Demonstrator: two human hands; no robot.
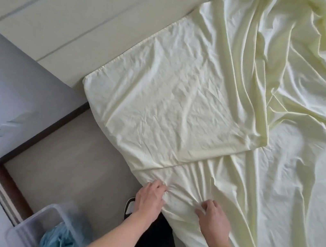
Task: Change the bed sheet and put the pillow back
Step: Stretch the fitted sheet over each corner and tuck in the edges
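Observation:
A pale yellow pillow [174, 103] lies flat at the head of the bed, against the cream headboard [70, 0]. A pale yellow bed sheet [290, 166] covers the mattress, loosely rumpled toward the far right. At the bed's near edge, just below the pillow, the sheet is gathered into folds. My left hand [150, 199] grips that bunched fabric at the edge. My right hand [215, 220] pinches the sheet a short way to the right, fingers curled into the cloth.
A clear plastic bin [32, 226] holding blue-green cloth stands on the floor at the lower left. A grey wall [12, 87] with a socket plate is on the left. My dark trousers and one shoe [130, 206] are beside the bed's edge.

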